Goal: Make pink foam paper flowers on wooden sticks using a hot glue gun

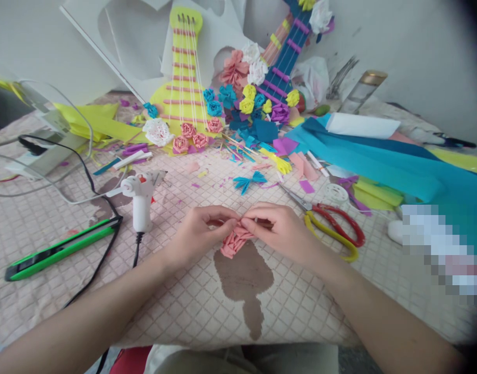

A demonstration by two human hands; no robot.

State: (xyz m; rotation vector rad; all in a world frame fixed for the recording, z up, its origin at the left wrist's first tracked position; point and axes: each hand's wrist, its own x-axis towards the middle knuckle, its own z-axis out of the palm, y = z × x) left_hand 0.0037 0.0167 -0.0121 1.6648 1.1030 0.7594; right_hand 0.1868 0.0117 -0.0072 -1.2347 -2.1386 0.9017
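Observation:
A pink crepe-paper flower (234,243) is pinched between both hands above the middle of the table. My left hand (203,231) closes thumb and fingers on its upper left edge. From the other side my right hand (275,228) pinches the same edge, the fingertips of both hands nearly meeting. The folded petals hang below the thumbs; the part behind the fingers is hidden. Left of my left hand stands a white glue gun (142,202). Scissors with red and yellow handles (334,228) lie just right of my right hand. A blue paper bow (250,182) rests beyond the fingers.
A green cutter (63,250) and black cable (92,176) lie at left. Behind stand a yellow paper guitar (184,98) and a blue one (287,62), with paper flowers around them. Blue crepe paper (379,161) covers the right side. Paper scraps (238,148) litter the middle.

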